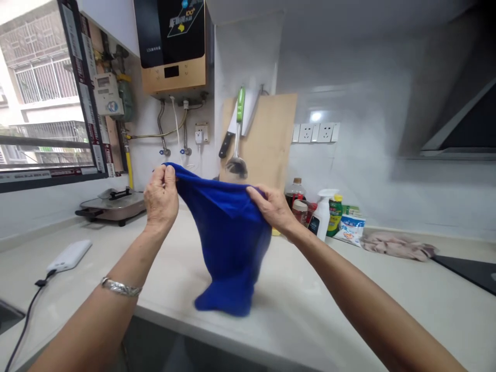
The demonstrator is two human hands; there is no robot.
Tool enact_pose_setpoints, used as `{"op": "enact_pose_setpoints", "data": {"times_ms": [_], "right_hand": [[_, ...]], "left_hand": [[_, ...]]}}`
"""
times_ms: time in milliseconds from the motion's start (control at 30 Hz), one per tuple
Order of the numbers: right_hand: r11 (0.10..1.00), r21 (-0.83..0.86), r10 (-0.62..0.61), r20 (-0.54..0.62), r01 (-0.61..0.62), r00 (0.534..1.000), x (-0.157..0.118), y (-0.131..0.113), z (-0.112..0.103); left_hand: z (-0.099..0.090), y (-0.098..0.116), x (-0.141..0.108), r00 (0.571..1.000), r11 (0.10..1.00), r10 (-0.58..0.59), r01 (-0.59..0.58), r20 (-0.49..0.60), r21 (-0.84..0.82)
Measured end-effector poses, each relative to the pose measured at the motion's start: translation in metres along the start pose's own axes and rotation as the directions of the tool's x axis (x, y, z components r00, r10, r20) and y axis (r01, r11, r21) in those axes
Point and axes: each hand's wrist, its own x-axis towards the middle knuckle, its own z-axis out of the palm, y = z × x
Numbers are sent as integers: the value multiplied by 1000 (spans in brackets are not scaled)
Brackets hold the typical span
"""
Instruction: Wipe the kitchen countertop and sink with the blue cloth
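Note:
A blue cloth [232, 232] hangs between my two hands above the white countertop [174, 294], its lower end bunched at the counter surface and slightly blurred. My left hand [161, 199] pinches its upper left corner, fingers closed. At the upper right edge, my right hand [271, 206] grips the cloth with the thumb on the near side; its other fingers are partly hidden. The top edge is stretched between the hands and slopes down to the right.
An electric pan [116, 206] and a white power bank [70, 256] with a cable lie at the left. Behind stand a cutting board [271, 139], a spray bottle [321, 214] and other bottles. A beige rag [399, 245] lies near a dark cooktop [468, 271] at the right.

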Motion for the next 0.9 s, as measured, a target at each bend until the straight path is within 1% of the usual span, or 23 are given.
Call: {"op": "enact_pose_setpoints", "data": {"times_ms": [67, 133, 167, 200, 233, 267, 300, 333, 367, 400, 433, 467, 500, 533, 567, 600, 633, 700, 733, 767, 800, 833, 900], "right_hand": [[988, 141, 41, 175, -66, 984, -7, -13, -7], [961, 225, 71, 357, -159, 932, -14, -21, -15], [953, 230, 78, 435, -195, 897, -16, -22, -19], [953, 210, 86, 501, -217, 861, -19, -20, -22], [960, 169, 97, 547, -223, 832, -21, -17, -24], [971, 111, 110, 570, -210, 814, -23, -11, -24], [983, 41, 124, 575, -180, 808, -26, -4, -23], [989, -35, 138, 567, -143, 812, -28, 4, -20], [988, -107, 154, 556, -113, 817, -31, 12, -16], [981, -167, 177, 554, -99, 813, -33, 20, -10], [971, -211, 214, 559, -113, 801, -34, 27, -5], [958, -237, 271, 558, -162, 785, -33, 32, 1], [943, -240, 329, 549, -232, 768, -30, 35, 5], [927, -220, 374, 532, -303, 760, -24, 36, 9], [917, -182, 398, 498, -356, 770, -15, 36, 12], [916, -131, 396, 446, -379, 803, -3, 33, 13], [926, -71, 368, 381, -370, 848, 10, 29, 13], [959, 52, 262, 223, -279, 939, 40, 18, 8], [971, 106, 199, 140, -214, 970, 54, 12, 4], [978, 156, 130, 72, -140, 989, 67, 5, -1], [978, 200, 61, 24, -65, 998, 77, -1, -6], [972, 235, -5, -6, 6, 1000, 84, -8, -11], [956, 269, -113, -24, 115, 993, 86, -18, -19]], "left_hand": [[-12, 3, 0, 986, 984, 130, -116, -100, 133], [-23, 0, -6, 970, 969, 204, -182, -134, 165], [-26, -4, -12, 977, 975, 186, -169, -108, 142], [-28, -10, -18, 992, 988, 117, -111, -48, 103], [-29, -17, -27, 999, 998, 9, -12, 41, 59], [-28, -26, -37, 981, 992, -122, 120, 151, 27], [-27, -35, -49, 930, 963, -261, 268, 260, 11], [-25, -43, -61, 861, 922, -364, 387, 356, 9], [-23, -51, -74, 776, 868, -452, 497, 440, 14], [-20, -57, -85, 663, 792, -513, 611, 546, 2], [-18, -61, -95, 514, 714, -515, 700, 686, 12], [-15, -63, -102, 378, 660, -477, 750, 793, 40], [-11, -63, -105, 286, 661, -424, 747, 859, 78], [-7, -61, -102, 258, 709, -394, 696, 882, 113], [-2, -57, -95, 300, 779, -391, 611, 870, 139], [4, -52, -83, 394, 845, -398, 508, 829, 165], [10, -46, -67, 526, 891, -407, 410, 747, 196], [22, -30, -27, 692, 926, -368, 330, 620, 181], [26, -20, -6, 793, 946, -323, 274, 517, 171], [29, -10, 14, 918, 979, -181, 134, 352, 155], [29, 0, 30, 977, 990, -43, 13, 208, 141], [27, 9, 43, 990, 989, 58, -74, 129, 126], [19, 23, 56, 976, 971, 215, -218, 42, 102]]}}
